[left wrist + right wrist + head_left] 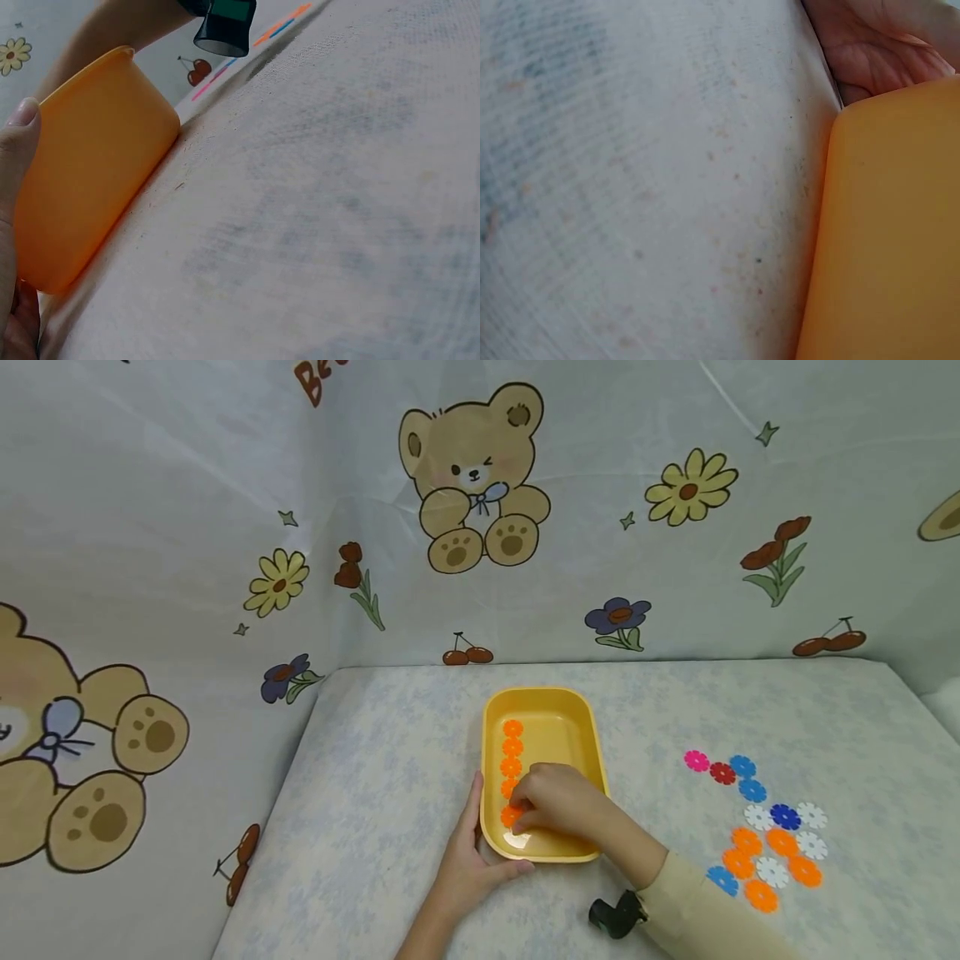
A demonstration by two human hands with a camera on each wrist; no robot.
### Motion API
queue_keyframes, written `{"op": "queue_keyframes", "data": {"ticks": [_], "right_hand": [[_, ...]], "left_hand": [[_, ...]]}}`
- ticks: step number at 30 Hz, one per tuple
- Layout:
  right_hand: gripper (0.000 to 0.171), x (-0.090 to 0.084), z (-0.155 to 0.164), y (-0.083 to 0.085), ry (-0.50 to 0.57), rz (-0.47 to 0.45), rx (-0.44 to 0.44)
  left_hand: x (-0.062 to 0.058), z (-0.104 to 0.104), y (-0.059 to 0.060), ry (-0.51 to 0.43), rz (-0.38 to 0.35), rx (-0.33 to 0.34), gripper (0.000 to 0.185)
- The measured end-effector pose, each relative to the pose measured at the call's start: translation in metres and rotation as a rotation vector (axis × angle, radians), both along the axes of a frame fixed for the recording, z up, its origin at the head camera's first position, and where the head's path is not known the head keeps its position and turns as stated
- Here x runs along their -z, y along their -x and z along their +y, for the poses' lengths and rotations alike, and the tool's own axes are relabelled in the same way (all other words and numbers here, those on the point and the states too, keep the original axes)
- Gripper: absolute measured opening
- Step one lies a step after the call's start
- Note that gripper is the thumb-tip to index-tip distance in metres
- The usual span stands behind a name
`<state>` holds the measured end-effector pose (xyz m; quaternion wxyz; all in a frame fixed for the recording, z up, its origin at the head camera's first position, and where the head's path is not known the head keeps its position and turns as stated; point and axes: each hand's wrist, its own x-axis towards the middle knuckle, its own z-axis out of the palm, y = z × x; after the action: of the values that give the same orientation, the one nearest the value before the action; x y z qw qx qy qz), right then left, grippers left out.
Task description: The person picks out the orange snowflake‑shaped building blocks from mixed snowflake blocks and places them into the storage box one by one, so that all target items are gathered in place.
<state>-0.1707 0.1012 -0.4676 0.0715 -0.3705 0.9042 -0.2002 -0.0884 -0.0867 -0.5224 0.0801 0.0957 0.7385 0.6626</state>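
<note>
A yellow plastic tray with raised walls stands on the table. Inside, along its left side, runs a column of several orange flower-shaped discs. My right hand reaches in over the right wall, its thumb and finger pinching the lowest orange disc at the tray floor; the fingers partly cover it. With my left hand I hold the tray's near left corner, fingers along the left wall and thumb on the near wall. In the left wrist view the thumb lies against the tray's outer wall.
Right of the tray, loose flower discs lie scattered: a pink one, a red one, several blue, white and orange ones. A black camera sits on the right wrist. A bear-printed curtain hangs behind the table.
</note>
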Motion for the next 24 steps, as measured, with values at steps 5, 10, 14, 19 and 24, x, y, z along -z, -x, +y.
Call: {"op": "queue_keyframes", "data": {"ticks": [5, 10, 14, 19, 24], "right_hand": [[0.022, 0.002, 0.0, 0.0, 0.005, 0.029, -0.02], [0.021, 0.0, 0.0, -0.001, -0.006, 0.013, -0.046], [0.016, -0.005, 0.002, -0.002, 0.007, -0.014, -0.049], [0.01, -0.019, 0.017, -0.006, 0.063, 0.024, -0.007], [0.021, -0.038, 0.051, -0.014, 0.109, 0.083, 0.109]], "left_hand": [[0.0, 0.0, 0.0, 0.011, -0.003, -0.007, 0.123], [0.0, 0.001, 0.0, 0.017, -0.019, -0.015, 0.123], [0.0, 0.001, -0.001, 0.011, -0.032, -0.017, 0.124], [0.001, 0.002, -0.001, 0.006, -0.033, -0.018, 0.124], [0.001, 0.002, 0.0, 0.014, -0.016, -0.019, 0.123]]}}
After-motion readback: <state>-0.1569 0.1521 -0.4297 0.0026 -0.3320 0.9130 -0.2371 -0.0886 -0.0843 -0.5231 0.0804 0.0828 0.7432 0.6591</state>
